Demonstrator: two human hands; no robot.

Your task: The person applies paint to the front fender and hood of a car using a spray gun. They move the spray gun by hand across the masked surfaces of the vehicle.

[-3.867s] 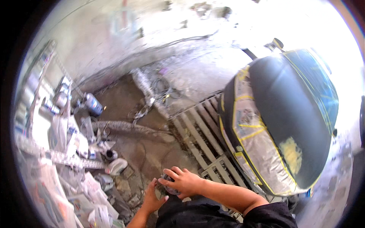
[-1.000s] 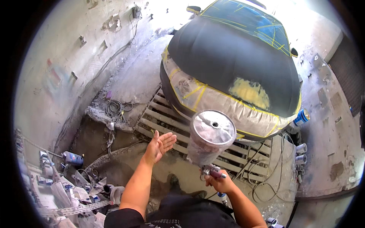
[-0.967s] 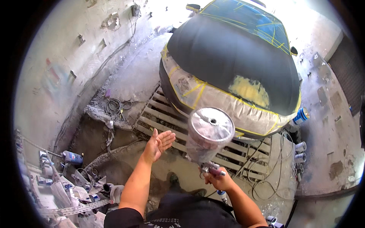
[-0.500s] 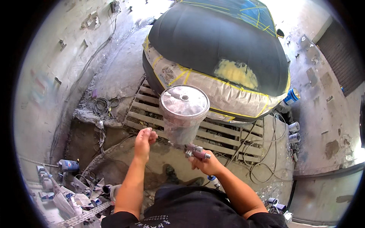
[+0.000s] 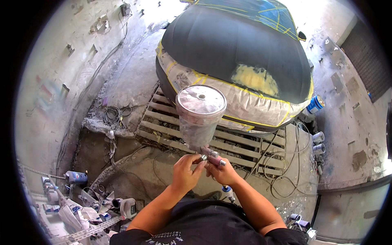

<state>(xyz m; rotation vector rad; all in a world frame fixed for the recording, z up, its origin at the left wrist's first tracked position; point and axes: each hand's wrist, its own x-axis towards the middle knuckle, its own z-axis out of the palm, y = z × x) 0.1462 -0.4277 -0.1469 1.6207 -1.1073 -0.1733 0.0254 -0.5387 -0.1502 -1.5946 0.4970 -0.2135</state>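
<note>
A spray gun (image 5: 212, 154) with a pinkish body and metal knobs is in my right hand (image 5: 223, 172), whose fingers wrap round its grip. On top of it sits a large, translucent paint cup (image 5: 200, 122) with a pale, stained round lid. My left hand (image 5: 187, 172) is closed at the gun's left side, thumb and forefinger pinching a small metal knob (image 5: 203, 157). Beyond the cup stands a car with a dull black hood (image 5: 220, 45) and a yellowish patch (image 5: 255, 79) near its front edge. Masking paper (image 5: 249, 106) and yellow tape cover its front end.
Slatted grating (image 5: 163, 118) lies under the car's front. Hoses (image 5: 286, 163) loop across the floor at right. Cans (image 5: 318, 143) stand by the right wall. Bottles, paper and other clutter (image 5: 85, 212) fill the lower left. A coiled cable (image 5: 112, 115) lies near the left wall.
My left hand has moved right and closed on the knob at the spray gun's side. The gun and cup have shifted slightly in my right hand's grip.
</note>
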